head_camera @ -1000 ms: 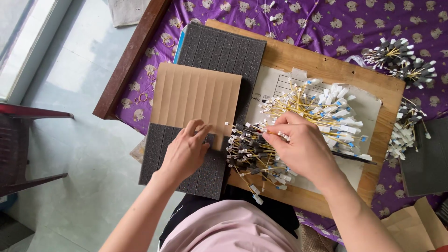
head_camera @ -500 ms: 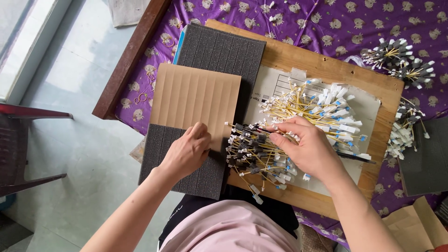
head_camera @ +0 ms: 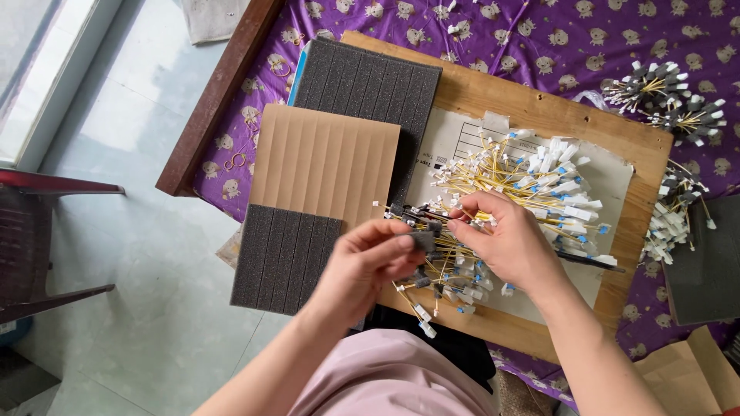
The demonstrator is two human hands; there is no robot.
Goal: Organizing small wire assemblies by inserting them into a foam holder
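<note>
My left hand (head_camera: 368,264) pinches a small dark connector at the near end of a pile of thin yellow cables (head_camera: 509,185) with white and blue plugs. My right hand (head_camera: 509,243) rests on the same pile, its fingertips closed on a cable beside the left fingers. The pile lies on a white printed sheet (head_camera: 455,139) taped to a wooden board (head_camera: 539,112). To the left lies a grooved brown cardboard sheet (head_camera: 327,166) on a dark grey foam pad (head_camera: 281,258).
A second grey foam pad (head_camera: 362,77) lies under the cardboard at the back. More cable bundles (head_camera: 667,96) rest on the purple patterned cloth (head_camera: 539,38) at right. Another grey pad (head_camera: 705,262) sits at the right edge. A dark red chair (head_camera: 35,239) stands on the tiled floor.
My left hand has lifted off the foam pad and cardboard and moved right to the cable pile, where it now pinches a connector next to my right fingers.
</note>
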